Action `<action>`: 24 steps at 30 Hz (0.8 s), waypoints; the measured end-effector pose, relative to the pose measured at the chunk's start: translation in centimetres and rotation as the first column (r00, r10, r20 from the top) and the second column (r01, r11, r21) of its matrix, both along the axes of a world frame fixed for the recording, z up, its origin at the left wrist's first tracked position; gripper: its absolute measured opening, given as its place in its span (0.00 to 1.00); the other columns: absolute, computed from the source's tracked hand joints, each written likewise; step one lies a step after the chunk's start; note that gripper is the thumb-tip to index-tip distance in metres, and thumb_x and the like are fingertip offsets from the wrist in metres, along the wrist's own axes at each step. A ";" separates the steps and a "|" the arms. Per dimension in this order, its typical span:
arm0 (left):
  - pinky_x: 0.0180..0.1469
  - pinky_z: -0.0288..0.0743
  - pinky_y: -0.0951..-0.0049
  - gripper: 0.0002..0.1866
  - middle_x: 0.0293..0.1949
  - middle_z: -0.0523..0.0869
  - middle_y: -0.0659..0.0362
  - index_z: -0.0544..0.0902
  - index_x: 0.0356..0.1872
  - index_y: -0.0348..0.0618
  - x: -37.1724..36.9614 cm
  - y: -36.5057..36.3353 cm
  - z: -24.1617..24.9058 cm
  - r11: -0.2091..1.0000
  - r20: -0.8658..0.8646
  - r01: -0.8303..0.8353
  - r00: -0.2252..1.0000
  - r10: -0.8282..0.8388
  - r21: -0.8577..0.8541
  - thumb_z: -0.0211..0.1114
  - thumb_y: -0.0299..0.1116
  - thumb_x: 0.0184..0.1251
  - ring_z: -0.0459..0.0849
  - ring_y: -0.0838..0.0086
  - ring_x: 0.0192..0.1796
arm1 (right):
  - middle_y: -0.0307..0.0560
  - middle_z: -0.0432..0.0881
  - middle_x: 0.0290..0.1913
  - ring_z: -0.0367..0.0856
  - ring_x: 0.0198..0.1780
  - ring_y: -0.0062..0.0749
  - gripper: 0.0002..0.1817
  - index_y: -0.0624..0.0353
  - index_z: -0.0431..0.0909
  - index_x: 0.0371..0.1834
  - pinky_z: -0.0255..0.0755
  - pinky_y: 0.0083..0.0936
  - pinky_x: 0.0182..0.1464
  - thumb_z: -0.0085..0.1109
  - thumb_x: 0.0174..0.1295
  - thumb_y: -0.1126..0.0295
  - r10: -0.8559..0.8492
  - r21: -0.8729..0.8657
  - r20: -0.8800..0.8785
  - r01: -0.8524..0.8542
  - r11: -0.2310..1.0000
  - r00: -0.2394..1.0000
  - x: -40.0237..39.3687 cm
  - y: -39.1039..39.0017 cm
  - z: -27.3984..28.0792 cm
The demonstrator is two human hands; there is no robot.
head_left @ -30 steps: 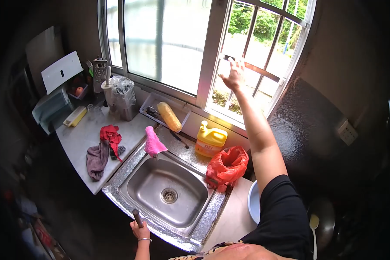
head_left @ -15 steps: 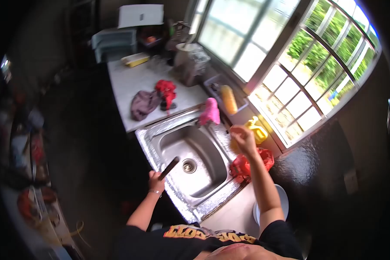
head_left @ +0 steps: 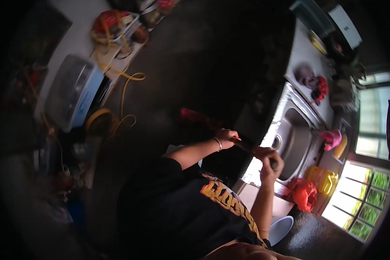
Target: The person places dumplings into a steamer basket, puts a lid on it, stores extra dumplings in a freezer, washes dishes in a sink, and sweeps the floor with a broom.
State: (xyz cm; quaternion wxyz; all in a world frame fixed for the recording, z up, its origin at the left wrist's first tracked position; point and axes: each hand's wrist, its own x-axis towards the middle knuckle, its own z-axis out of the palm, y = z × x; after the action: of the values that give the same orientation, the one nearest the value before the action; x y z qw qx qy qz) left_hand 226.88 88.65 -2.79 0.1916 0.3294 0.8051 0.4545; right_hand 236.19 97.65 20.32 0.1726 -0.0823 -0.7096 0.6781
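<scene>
A long dark stick, apparently a broom handle [head_left: 244, 146], slants across in front of my body. My left hand [head_left: 226, 138], with a bracelet at the wrist, is closed around it left of the sink. My right hand [head_left: 268, 161] is wrapped round its upper end, and the rounded tip pokes out of the fist. Lower down, in deep shadow, a red part that looks like a broom head [head_left: 193, 116] lies in line with the stick; its details are too dark to make out. The steel sink [head_left: 297, 149] with its foil-covered edge is just beyond my right hand.
Beside the sink are a red plastic bag [head_left: 303, 193], a yellow jug [head_left: 328, 182] and a pink cloth [head_left: 330, 139]. A pale basin [head_left: 280, 229] stands near my right arm. Opposite, a clear storage box [head_left: 71, 93] and a loose yellow cord [head_left: 123, 97] line the dark floor.
My view has swung left, away from the sink toward the floor. My right hand, earlier raised over the sink's right side, has come down and now grips the stick with my left.
</scene>
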 end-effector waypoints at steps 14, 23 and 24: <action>0.39 0.72 0.59 0.12 0.28 0.82 0.52 0.80 0.27 0.42 -9.1 -26.7 -4.8 0.671 -0.112 -0.739 0.663 0.740 0.062 0.71 0.37 0.42 0.80 0.57 0.34 | 0.45 0.74 0.23 0.76 0.38 0.40 0.10 0.62 0.70 0.15 0.63 0.41 0.56 0.59 0.49 0.75 0.590 -0.165 -0.003 -0.583 0.796 0.807 -12.7 -17.9 -5.8; 0.52 0.71 0.61 0.18 0.38 0.84 0.59 0.87 0.27 0.57 -20.5 -29.7 -12.3 0.808 0.058 0.031 0.998 0.004 -0.588 0.65 0.57 0.43 0.78 0.59 0.49 | 0.47 0.73 0.22 0.73 0.30 0.34 0.12 0.66 0.66 0.13 0.67 0.31 0.40 0.54 0.51 0.82 0.517 -0.195 0.136 -0.488 0.851 0.845 -21.8 -19.6 -15.1; 0.48 0.74 0.60 0.17 0.34 0.85 0.57 0.86 0.28 0.56 -19.2 -27.1 -13.3 0.855 0.128 0.131 0.989 -0.077 -0.502 0.64 0.55 0.45 0.81 0.58 0.43 | 0.46 0.72 0.20 0.71 0.27 0.33 0.13 0.66 0.65 0.11 0.67 0.31 0.38 0.53 0.50 0.82 0.540 -0.148 0.186 -0.520 0.841 0.821 -20.6 -17.6 -14.2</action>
State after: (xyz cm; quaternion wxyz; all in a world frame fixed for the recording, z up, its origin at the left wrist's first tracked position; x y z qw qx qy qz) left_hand 207.67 61.58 -16.06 0.3373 0.2863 0.8665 0.2310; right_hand 215.63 80.01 6.12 -0.1060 0.0360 -0.6877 0.7173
